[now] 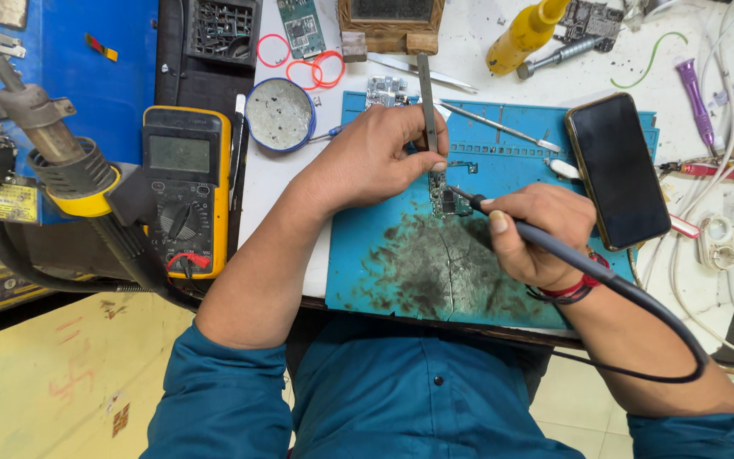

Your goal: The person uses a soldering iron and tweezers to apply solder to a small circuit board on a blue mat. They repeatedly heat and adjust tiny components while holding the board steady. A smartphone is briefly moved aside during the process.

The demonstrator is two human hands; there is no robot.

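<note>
The left hand (pixel 375 157) rests on the top edge of the blue work mat (pixel 384 280), its fingers pinched together on a pair of grey tweezers (pixel 427 102) that stand almost upright in the view, tips pointing down at a small circuit board (pixel 445 201). That board lies on the mat a little above its middle, just where the clean blue gives way to a wide dark, sooty stain with a crack through it. The right hand (pixel 537 234) sits on the mat's right half, fingers clamped around the dark handle of a soldering iron (pixel 516 225) — held like a pen, its tip touching the board from the right, just below the tweezers. The iron's black cord (pixel 664 327) loops off past the wrist, which wears a red thread band (pixel 575 289), and curves back under the forearm. A black phone (pixel 618 170) lies screen-up and dark across the mat's top right corner. Off the mat's left edge, on the white table (pixel 286 178), stand a round tin of grey paste (pixel 279 115) and a yellow multimeter (pixel 182 187) — beside that, a hot-air gun (pixel 61 161) with a yellow collar. Near the table's far edge lie red rubber bands (pixel 312 64), a yellow bottle (pixel 524 34) and a purple-handled tool (pixel 695 102). White cables (pixel 715 246) trail along the table's right edge.
</note>
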